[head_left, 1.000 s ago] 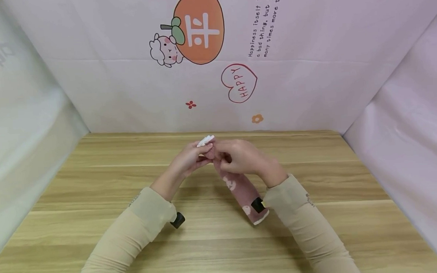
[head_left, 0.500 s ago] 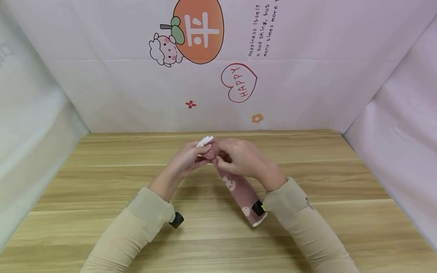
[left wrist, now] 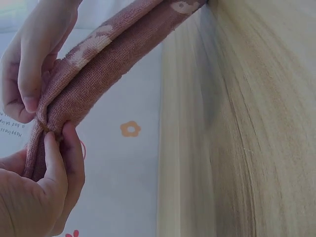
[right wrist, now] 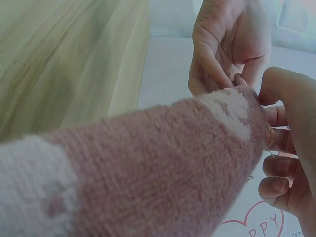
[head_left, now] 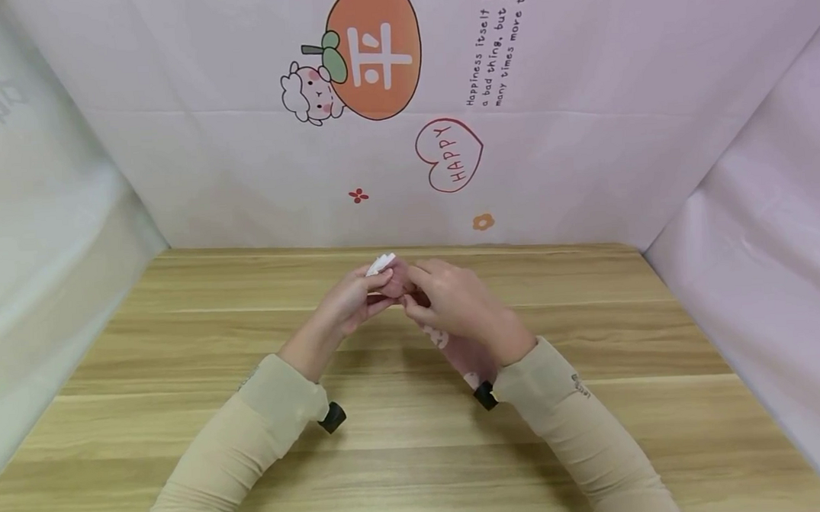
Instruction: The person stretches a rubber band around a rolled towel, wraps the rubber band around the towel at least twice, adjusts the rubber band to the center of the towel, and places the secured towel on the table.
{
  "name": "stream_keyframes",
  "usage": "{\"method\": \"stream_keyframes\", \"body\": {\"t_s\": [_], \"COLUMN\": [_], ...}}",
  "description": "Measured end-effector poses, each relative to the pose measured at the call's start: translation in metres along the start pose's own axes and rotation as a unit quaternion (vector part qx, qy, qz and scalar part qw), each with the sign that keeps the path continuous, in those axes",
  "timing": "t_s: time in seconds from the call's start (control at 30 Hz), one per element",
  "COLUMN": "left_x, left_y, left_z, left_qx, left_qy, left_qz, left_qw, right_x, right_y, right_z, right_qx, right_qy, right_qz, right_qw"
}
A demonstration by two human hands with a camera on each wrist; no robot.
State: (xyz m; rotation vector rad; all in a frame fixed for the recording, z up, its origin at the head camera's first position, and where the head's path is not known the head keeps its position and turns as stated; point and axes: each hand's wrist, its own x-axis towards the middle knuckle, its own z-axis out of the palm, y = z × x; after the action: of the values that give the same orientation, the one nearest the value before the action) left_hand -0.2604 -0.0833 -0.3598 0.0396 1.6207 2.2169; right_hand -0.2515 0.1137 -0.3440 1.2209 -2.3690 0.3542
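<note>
A pink terry towel (head_left: 465,354) with white patches is folded into a long narrow strip and held up between both hands. My left hand (head_left: 343,301) pinches it near one end, where a white edge (head_left: 381,264) sticks out above the thumb. Thumb and fingers of my right hand (head_left: 453,294) pinch the towel just beside the left fingertips. In the left wrist view, the cloth is gathered narrow at the left fingertips, with a thin brownish strand (left wrist: 45,128) at that spot. The towel's long part slopes down under my right wrist, which hides its far end.
Both hands are over the back half of a wood-grain table (head_left: 405,455). Behind it hangs a white printed cloth (head_left: 242,187), with more white cloth at the left and right sides. A small black camera (head_left: 332,417) hangs below the left wrist, another (head_left: 485,395) below the right.
The towel's hanging end has swung right and in under my right wrist, so its white hem is now hidden. My right fingers have shifted slightly at the gathered spot; the left hand barely moved.
</note>
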Motion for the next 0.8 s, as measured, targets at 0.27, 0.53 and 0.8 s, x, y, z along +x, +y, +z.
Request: {"method": "stream_keyframes", "body": {"t_s": [0.27,0.53,0.8], "left_x": [0.000,0.002,0.002], "left_y": [0.000,-0.001,-0.002], "left_z": [0.001,-0.001,0.000], "left_qx": [0.007,0.012,0.012], "left_qy": [0.004,0.017,0.019], "left_qz": [-0.003,-0.010,-0.011], "left_qw": [1.0000,0.9997,0.9997], "right_x": [-0.002,-0.010,-0.016], "right_y": [0.001,0.005,0.010], "right_z": [0.002,0.004,0.007], "right_qx": [-0.008,0.012,0.045], "right_qy": [0.009,0.016,0.015], "right_qz": [0.019,0.005,-0.008], "right_qw": [1.000,1.000,0.999]}}
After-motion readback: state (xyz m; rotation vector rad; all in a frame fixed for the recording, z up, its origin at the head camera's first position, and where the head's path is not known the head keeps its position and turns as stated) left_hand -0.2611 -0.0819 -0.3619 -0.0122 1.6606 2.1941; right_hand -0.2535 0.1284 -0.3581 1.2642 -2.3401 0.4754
